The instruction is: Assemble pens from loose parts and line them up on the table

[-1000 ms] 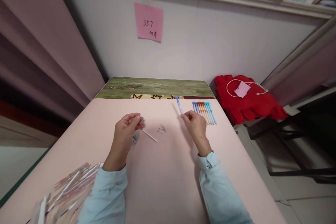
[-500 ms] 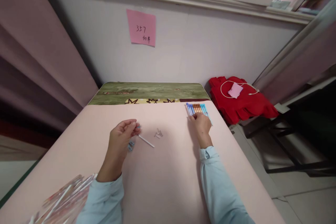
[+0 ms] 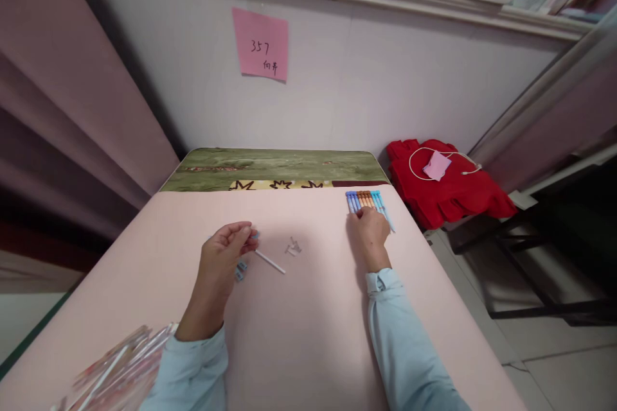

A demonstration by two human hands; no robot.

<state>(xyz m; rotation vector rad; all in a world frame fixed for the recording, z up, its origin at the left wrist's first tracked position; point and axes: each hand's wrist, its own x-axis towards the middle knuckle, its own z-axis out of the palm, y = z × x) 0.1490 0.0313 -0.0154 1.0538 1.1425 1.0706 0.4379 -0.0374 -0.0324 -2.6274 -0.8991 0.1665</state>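
My left hand [image 3: 226,250] is raised over the table's middle left, its thumb and fingers pinched on a small light-blue piece [image 3: 256,236] whose shape is too small to make out. A thin white stick [image 3: 270,262] lies just beyond the fingertips. Partly hidden by that hand are several small blue-grey pieces [image 3: 240,270]. On the far right, my right hand [image 3: 371,229] has its fingers bunched against a neat row of pens [image 3: 365,198], blue, brown and light blue. It covers their lower ends. Several tiny clear pieces [image 3: 292,247] lie between the hands.
A clear plastic bag of thin sticks [image 3: 120,366] lies at the near left of the pink-covered table [image 3: 299,347]. Beyond the far right edge, a red cloth [image 3: 443,196] carries a white cable and a pink paper. A wall [image 3: 337,90] stands behind.
The view has shifted slightly. Both hands stay in nearly the same places, the left still pinching the blue piece and the right still at the pens.
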